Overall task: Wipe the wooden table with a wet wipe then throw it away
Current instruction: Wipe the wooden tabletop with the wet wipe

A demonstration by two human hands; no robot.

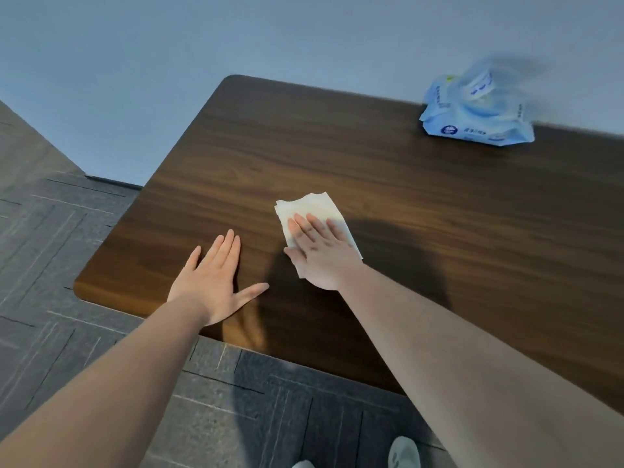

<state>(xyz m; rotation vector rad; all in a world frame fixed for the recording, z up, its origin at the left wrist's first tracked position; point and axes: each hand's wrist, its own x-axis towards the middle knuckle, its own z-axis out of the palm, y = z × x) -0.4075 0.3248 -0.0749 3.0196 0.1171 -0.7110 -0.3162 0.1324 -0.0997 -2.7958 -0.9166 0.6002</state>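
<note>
A dark wooden table (337, 153) fills the middle of the head view. A white wet wipe (309, 207) lies flat on it near the front left. My right hand (320, 253) presses flat on the wipe with its fingers stretched out, covering the wipe's lower half. My left hand (216, 282) rests palm down on the bare wood just to the left of the wipe, fingers apart, holding nothing.
A blue pack of wet wipes (476, 113) with its lid flap up sits at the table's far right edge against the pale wall. Grey patterned floor (50, 248) lies to the left and in front. My slippers (403, 454) show at the bottom.
</note>
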